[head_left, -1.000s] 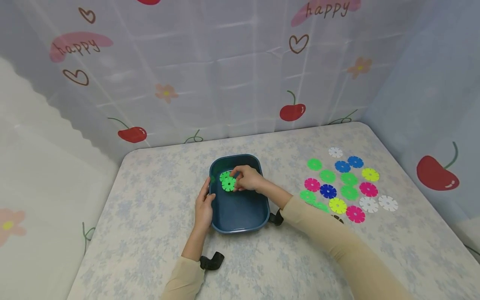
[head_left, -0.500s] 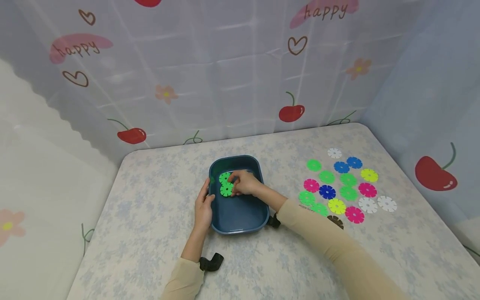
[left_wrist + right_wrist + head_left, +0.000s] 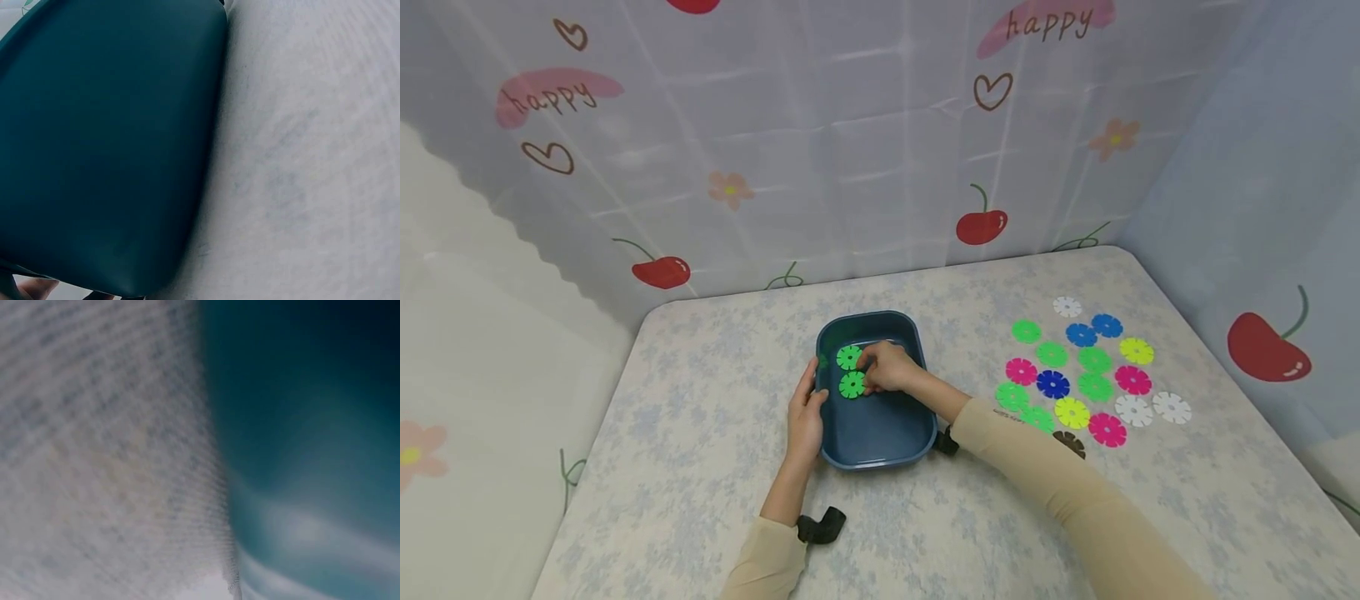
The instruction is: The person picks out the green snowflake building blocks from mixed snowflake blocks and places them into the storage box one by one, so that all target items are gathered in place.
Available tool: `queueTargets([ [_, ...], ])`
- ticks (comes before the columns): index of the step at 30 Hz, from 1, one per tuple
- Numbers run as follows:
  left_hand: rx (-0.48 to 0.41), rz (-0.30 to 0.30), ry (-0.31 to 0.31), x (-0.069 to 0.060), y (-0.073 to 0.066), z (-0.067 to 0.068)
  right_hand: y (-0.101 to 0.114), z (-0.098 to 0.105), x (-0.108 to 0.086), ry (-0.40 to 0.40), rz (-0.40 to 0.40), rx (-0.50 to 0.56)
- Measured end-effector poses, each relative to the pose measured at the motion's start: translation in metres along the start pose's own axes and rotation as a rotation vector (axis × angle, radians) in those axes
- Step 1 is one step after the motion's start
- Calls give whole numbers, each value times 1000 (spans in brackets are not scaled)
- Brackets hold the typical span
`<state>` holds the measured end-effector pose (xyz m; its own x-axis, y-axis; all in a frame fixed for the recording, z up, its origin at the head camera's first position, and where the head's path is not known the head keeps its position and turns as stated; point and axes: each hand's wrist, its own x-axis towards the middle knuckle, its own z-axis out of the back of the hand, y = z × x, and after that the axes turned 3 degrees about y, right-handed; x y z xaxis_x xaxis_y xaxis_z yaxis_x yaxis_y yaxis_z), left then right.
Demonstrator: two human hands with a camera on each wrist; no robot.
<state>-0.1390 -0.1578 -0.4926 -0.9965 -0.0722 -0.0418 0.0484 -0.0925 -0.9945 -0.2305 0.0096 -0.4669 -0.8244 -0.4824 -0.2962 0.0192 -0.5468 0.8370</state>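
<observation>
A dark blue rectangular tray [image 3: 880,429] sits on the table. My left hand [image 3: 806,414] holds its left wall, thumb over the rim and fingers along the outside. Two green notched snowflake discs lie inside: a farther disc [image 3: 849,357] and a nearer disc [image 3: 852,385], now slightly apart. My right hand [image 3: 887,367] reaches over the right rim, fingers curled, and pinches the right edge of the nearer disc. The fingertips partly cover that edge. The left wrist view shows mostly the tray's side [image 3: 112,144]; the right wrist view shows its blurred side [image 3: 300,456].
Several loose snowflake discs lie to the right of the tray, among them a dark blue disc [image 3: 1053,384], a pink disc [image 3: 1107,429], a yellow disc [image 3: 1072,412] and a white disc [image 3: 1172,407]. A printed curtain [image 3: 850,150] stands behind the table [image 3: 700,417].
My right hand has moved slightly toward me inside the tray. The nearer green disc has shifted with it, from overlapping the farther disc to lying apart from it. The left hand stays put.
</observation>
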Motion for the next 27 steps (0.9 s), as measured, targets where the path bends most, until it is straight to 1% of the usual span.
queueTargets([
  [3, 0, -1, -1, 0, 1, 0, 0, 0, 0, -17, -5, -24],
  [8, 1, 1, -3, 1, 2, 1, 1, 0, 0, -37, -11, -25],
  [17, -7, 0, 0, 0, 3, 0, -1, -1, -2, -60, 9, -39],
  [21, 1, 9, -4, 0, 3, 0, -1, -1, -1, -76, 25, -77],
  [27, -9, 11, -6, 1, 2, 0, -1, -1, 0, -113, 43, -181],
])
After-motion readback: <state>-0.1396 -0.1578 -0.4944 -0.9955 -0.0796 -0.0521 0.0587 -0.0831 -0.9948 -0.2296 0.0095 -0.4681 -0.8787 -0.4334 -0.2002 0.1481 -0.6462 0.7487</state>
